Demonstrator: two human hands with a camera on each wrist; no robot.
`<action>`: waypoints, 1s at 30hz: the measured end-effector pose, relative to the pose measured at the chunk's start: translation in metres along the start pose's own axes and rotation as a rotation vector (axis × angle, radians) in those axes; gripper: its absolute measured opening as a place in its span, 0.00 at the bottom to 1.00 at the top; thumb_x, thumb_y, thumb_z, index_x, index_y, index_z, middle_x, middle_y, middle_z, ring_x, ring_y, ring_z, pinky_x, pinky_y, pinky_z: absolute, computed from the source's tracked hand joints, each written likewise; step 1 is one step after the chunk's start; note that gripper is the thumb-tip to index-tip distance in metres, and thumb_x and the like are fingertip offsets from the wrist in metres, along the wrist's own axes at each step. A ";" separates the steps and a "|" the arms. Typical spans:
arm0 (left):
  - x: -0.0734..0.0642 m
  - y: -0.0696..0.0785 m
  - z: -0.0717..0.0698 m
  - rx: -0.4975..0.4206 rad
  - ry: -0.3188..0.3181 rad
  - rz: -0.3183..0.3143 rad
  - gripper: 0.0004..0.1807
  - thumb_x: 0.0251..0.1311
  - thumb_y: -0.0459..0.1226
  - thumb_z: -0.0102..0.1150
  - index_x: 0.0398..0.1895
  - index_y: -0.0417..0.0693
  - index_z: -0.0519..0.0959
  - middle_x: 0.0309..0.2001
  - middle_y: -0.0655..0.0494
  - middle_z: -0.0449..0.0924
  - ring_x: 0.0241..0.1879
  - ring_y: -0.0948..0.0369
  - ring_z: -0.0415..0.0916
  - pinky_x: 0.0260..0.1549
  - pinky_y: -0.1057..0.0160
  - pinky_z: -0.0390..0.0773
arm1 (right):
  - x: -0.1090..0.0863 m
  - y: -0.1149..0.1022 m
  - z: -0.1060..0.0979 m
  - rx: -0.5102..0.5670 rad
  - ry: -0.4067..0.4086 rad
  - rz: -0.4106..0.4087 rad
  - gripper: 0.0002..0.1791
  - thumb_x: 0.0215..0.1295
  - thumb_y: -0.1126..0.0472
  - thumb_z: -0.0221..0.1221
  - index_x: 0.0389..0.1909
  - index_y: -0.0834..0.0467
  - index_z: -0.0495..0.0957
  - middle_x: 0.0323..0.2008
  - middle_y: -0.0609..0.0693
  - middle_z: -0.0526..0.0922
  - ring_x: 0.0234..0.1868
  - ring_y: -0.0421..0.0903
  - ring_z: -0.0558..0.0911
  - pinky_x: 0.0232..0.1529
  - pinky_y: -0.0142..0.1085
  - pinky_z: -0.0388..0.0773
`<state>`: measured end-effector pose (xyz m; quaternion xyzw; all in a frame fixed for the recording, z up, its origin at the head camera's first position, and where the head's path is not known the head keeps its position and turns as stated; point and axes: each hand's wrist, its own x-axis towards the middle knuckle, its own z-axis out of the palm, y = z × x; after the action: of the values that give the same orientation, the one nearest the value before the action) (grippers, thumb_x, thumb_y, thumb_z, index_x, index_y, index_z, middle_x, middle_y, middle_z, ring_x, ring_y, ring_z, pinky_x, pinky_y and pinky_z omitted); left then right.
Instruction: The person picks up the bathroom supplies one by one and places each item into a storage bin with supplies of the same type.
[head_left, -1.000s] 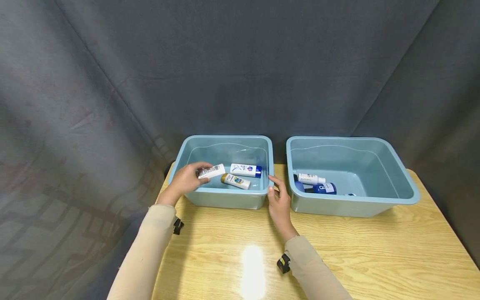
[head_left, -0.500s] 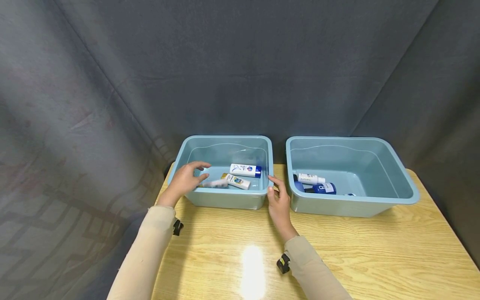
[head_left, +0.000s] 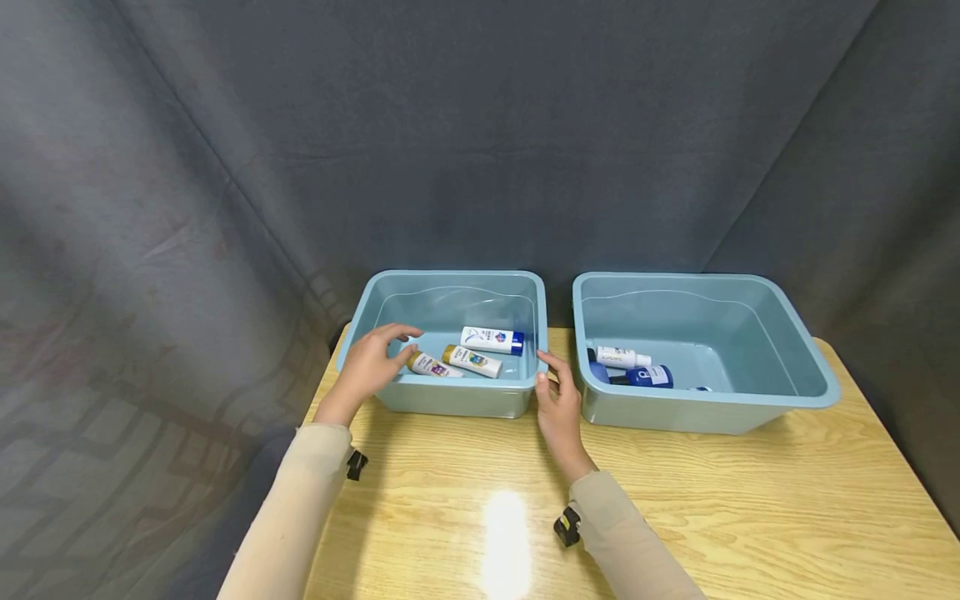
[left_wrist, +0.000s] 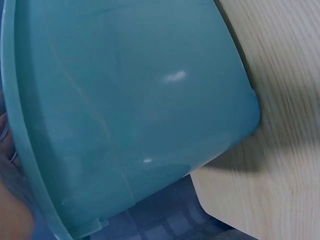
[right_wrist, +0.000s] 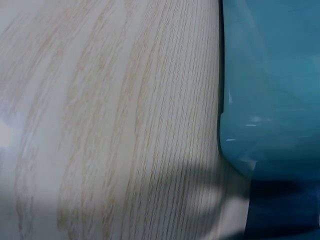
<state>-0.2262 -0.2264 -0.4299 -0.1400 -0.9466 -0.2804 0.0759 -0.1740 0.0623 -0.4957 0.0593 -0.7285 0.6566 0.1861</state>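
My left hand (head_left: pixel 372 360) is inside the near left part of the left blue bin (head_left: pixel 450 400), its thumb and fingers apart. Just below the fingertips lies a white tube with a gold cap (head_left: pixel 435 365). Beside it rests another white tube with a gold cap (head_left: pixel 472 361), and behind that a white bottle with a blue cap (head_left: pixel 491 340). My right hand (head_left: pixel 558 408) touches the same bin's rim at its near right corner, fingers loosely bent. The left wrist view mostly shows the bin's outer wall (left_wrist: pixel 150 90); part of that hand is behind the rim.
On the right stands a larger blue bin (head_left: pixel 675 414). In it lie a white bottle (head_left: pixel 618 357), a dark blue bottle with a pale label (head_left: pixel 651 377) and other blue items partly hidden by the rim. Both bins stand on a wooden table (head_left: pixel 435 500) before a grey curtain.
A white tube left my left hand and dropped to the bin's floor, where it lies now with its gold cap toward the thumb. The right hand has stayed at the rim.
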 end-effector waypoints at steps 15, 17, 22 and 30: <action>-0.008 0.019 -0.002 0.032 0.117 0.035 0.12 0.67 0.42 0.61 0.52 0.56 0.84 0.47 0.55 0.82 0.48 0.55 0.77 0.39 0.49 0.76 | 0.004 0.037 0.003 0.011 0.005 -0.014 0.18 0.76 0.63 0.50 0.63 0.57 0.72 0.66 0.54 0.72 0.66 0.50 0.69 0.57 0.50 0.72; -0.008 0.022 -0.003 0.036 0.121 0.036 0.12 0.67 0.42 0.61 0.52 0.56 0.84 0.47 0.55 0.82 0.47 0.55 0.77 0.38 0.49 0.76 | 0.004 0.037 0.003 0.012 0.002 -0.020 0.18 0.76 0.62 0.50 0.64 0.57 0.72 0.66 0.54 0.72 0.66 0.50 0.69 0.57 0.50 0.72; -0.012 0.029 -0.004 0.039 0.135 0.057 0.12 0.66 0.42 0.62 0.51 0.57 0.84 0.45 0.57 0.83 0.46 0.56 0.77 0.34 0.52 0.76 | 0.004 0.036 0.003 0.013 -0.003 -0.015 0.18 0.77 0.61 0.50 0.64 0.57 0.72 0.67 0.54 0.71 0.65 0.53 0.70 0.55 0.41 0.74; -0.018 0.036 -0.004 0.035 0.160 0.107 0.11 0.65 0.40 0.63 0.50 0.58 0.84 0.44 0.60 0.83 0.45 0.58 0.77 0.31 0.55 0.76 | 0.004 0.036 0.003 0.026 -0.012 0.026 0.19 0.76 0.64 0.50 0.65 0.59 0.71 0.68 0.56 0.69 0.67 0.53 0.67 0.58 0.40 0.71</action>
<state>-0.1972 -0.2034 -0.4125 -0.1662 -0.9335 -0.2696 0.1684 -0.1905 0.0651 -0.5281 0.0561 -0.7217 0.6681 0.1724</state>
